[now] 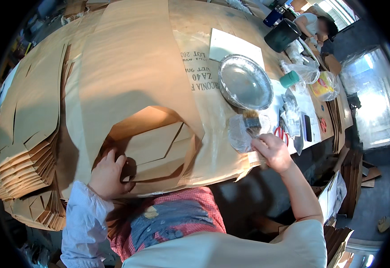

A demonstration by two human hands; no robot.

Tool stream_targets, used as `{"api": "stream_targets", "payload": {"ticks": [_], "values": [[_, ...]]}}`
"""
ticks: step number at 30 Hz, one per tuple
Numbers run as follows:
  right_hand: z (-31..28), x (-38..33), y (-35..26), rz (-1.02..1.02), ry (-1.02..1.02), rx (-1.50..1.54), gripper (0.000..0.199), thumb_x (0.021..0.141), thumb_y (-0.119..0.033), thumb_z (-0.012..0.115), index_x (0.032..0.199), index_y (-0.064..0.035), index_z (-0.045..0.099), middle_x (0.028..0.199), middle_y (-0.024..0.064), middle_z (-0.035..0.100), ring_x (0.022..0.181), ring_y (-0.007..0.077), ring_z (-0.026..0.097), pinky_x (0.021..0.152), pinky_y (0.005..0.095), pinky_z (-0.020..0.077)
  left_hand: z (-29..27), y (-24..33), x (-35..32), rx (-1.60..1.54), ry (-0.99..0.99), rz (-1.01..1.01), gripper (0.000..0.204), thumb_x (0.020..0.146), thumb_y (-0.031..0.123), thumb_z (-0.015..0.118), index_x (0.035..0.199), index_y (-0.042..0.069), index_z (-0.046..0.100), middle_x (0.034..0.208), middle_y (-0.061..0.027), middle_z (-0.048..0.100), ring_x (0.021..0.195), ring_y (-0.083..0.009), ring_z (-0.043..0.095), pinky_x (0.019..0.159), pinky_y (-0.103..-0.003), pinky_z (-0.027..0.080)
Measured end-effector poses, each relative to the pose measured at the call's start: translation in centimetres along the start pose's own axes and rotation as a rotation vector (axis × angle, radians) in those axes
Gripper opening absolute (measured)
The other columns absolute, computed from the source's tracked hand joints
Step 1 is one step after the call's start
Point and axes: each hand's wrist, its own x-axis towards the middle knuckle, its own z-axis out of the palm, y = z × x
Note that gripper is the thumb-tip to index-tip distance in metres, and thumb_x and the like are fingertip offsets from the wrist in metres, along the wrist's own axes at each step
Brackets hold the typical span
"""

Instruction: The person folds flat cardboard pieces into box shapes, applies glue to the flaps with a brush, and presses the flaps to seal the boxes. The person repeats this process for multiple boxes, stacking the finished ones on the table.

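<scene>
Fingers of the left hand lay spread on a folded brown paper piece; the right hand gripped a paintbrush beside a foil dish.

Folded brown paper bag lying flat near the table's near edge; flat bristle brush tilted at its right edge

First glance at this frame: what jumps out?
The big brown paper sheet covering the table, with a folded brown paper piece at its near edge under the left hand. To the right, the right hand holds a flat paintbrush, bristles up, over a clear plastic wrap. Just beyond it sits a shiny round foil dish, and a stack of cut brown paper blanks fans out at far left.
</scene>
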Motion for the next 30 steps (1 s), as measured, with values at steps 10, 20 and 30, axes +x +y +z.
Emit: {"api": "stream_targets", "payload": {"ticks": [10,20,30], "values": [[4.5,7.5,9.4,0.924,0.397,0.534,0.013,0.079,-0.011,0.071,0.082,0.0024,0.07,0.074,0.0043,0.069,0.065,0.0094,0.062,0.064,0.0249,0.0493,-0.7,0.1,-0.9,0.079,-0.006,-0.034,0.077,0.047,0.028,0.085,0.108,-0.006,0.054,0.132,-0.0248,0.042,0.12,-0.0398,0.046,0.1,-0.043,0.042],[-1.0,5.8,10.8,0.742,-0.101,0.938,0.023,0.08,-0.013,0.074,0.099,-0.0013,0.071,0.077,0.0029,0.066,0.073,0.0073,0.055,0.065,0.0203,0.043,-0.2,1.6,-1.1,0.028,0.018,-0.252,0.132,0.04,0.027,0.093,0.145,0.0,0.019,0.143,-0.0332,0.025,0.13,-0.0466,0.034,0.108,-0.045,0.034],[3.4,7.5,7.2,0.936,0.832,1.69,0.027,0.092,-0.02,0.053,0.094,0.0047,0.062,0.048,-0.0026,0.034,0.044,0.0086,0.026,0.045,0.0243,0.0216,-1.0,-0.9,0.6,-0.309,0.073,-0.031,0.131,0.047,0.032,0.09,0.147,-0.002,0.013,0.144,-0.0316,0.025,0.133,-0.0454,0.03,0.112,-0.044,0.029]]}}
